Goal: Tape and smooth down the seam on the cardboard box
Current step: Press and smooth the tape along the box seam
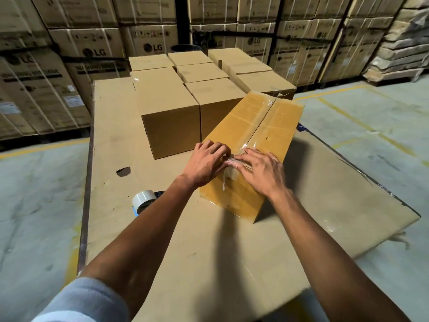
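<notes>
While the box [253,145] sits angled on the surface [176,242], left hand [204,162] and right hand [262,169] press flat, gripping nothing, on its tape [256,126].

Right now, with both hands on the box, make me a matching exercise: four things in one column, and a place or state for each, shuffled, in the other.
Things:
1. tape roll
2. left hand
3. right hand
4. plain boxes

Places or states:
A. stacked in rows behind the taped box
B. lying on the cardboard sheet, left of the left forearm
C. flat on the near edge of the box, right of the seam
D. flat on the near edge of the box, left of the seam

Pairs: 1-B, 2-D, 3-C, 4-A
</notes>
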A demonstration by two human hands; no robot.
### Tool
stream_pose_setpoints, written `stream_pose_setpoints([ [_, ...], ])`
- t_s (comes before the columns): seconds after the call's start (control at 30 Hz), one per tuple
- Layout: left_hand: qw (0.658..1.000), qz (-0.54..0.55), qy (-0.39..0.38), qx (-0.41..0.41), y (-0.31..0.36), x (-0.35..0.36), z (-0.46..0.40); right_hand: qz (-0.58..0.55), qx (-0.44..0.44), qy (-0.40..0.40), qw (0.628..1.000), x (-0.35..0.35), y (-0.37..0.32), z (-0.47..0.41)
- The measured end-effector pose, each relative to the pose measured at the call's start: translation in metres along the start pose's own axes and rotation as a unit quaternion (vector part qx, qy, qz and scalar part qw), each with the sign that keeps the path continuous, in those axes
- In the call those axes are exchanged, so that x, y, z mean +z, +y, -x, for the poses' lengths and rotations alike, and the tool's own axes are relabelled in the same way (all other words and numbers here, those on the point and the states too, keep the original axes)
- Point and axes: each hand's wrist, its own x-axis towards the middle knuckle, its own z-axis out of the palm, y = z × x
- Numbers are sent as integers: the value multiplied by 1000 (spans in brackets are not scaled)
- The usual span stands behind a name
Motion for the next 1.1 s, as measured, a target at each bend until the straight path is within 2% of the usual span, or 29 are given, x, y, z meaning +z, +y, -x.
stream_pose_setpoints([
  [0.27,998,46,49,-12,-2,27,18,100,-31,61,993,16,-2,7],
  [0.47,998,39,42,24,-10,20,17,164,-20,32,986,14,-4,8],
  [0.67,994,48,100,-11,-2,25,11,156,7,26,987,13,-11,7],
  [0.93,999,9,39,36,-12,24,19,201,-25,-4,979,13,-6,12],
  [1.1,995,44,89,-23,3,21,13,152,16,3,988,10,-12,9],
])
